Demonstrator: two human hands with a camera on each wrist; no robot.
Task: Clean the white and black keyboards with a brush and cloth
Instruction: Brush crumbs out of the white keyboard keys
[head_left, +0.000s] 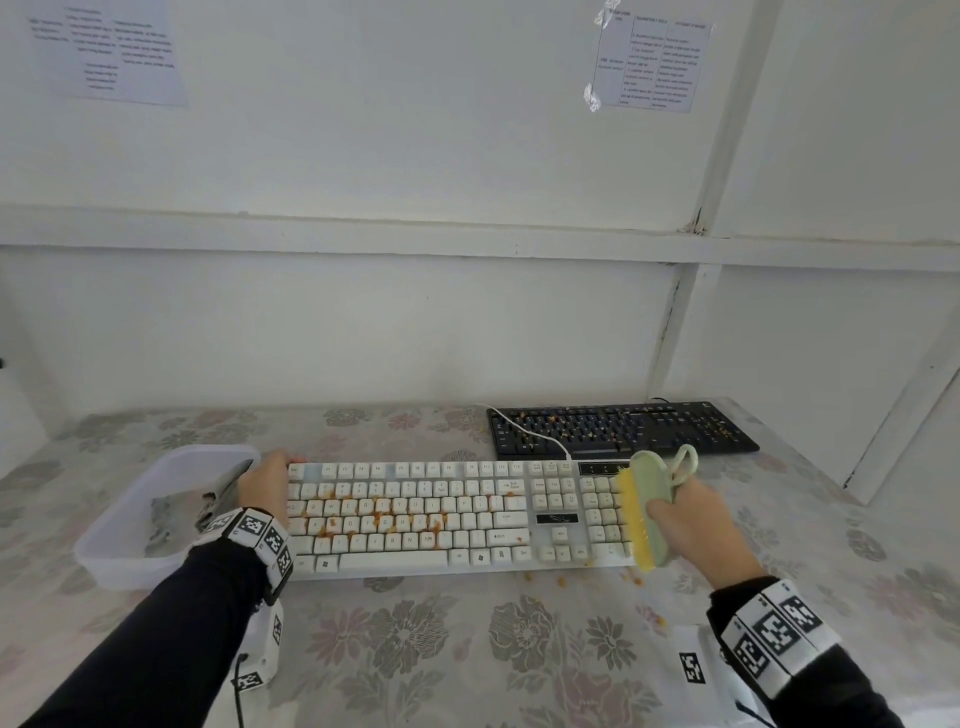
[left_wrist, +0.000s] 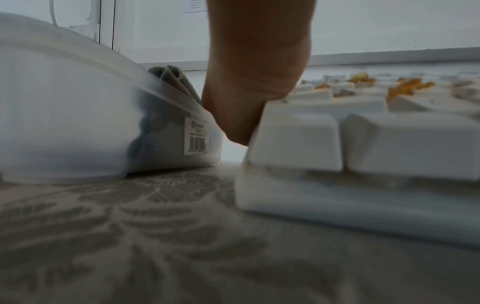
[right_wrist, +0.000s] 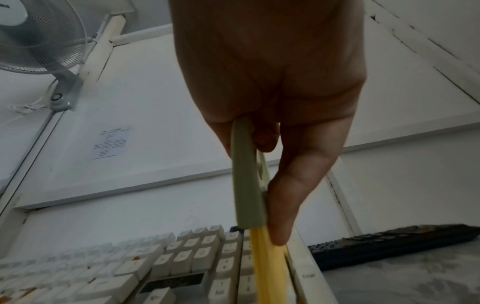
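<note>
Hidden or unreadable, as I see it:
- my left hand: fingertips hidden over the far left edge of the white keyboard; left wrist view cuts the hand off at the top edge
- grey cloth in the plastic tub: partly behind my hand and the frosted wall
- tub label: text too blurred to read
- my right hand: fingers hidden behind the brush
- wall papers: print too small to read
- black keyboard: key legends unreadable
- both forearms: cut by the lower edge
</note>
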